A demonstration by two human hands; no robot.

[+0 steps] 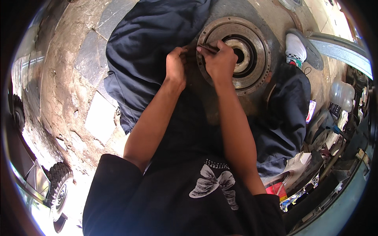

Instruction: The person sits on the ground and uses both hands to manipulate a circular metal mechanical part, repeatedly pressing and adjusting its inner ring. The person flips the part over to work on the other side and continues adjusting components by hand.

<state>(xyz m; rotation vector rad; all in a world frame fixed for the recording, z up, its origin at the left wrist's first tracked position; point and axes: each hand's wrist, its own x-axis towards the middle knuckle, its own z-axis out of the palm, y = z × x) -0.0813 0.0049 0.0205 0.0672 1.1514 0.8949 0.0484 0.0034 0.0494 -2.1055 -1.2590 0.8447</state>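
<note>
A wide round metal part (pixel 258 72) with a ring of small holes around its rim and a dark hole at its centre lies on the dark floor in front of me. Above its left edge, my right hand (pixel 221 63) is closed, pinching a thin dark strip (pixel 209 48) between thumb and fingers. My left hand (pixel 175 67) is beside the part, to its left, with fingers curled in; what they grip, if anything, is hidden in shadow. The two hands are a short way apart, with fingertips facing each other.
My legs in dark trousers (pixel 145 51) spread on both sides of the part. At right are a foot in a white sock and grey shoe (pixel 305 49), a metal beam (pixel 342 53), a clear plastic bottle (pixel 341 94) and mixed clutter. A knobbly-treaded wheel (pixel 60 188) stands at lower left.
</note>
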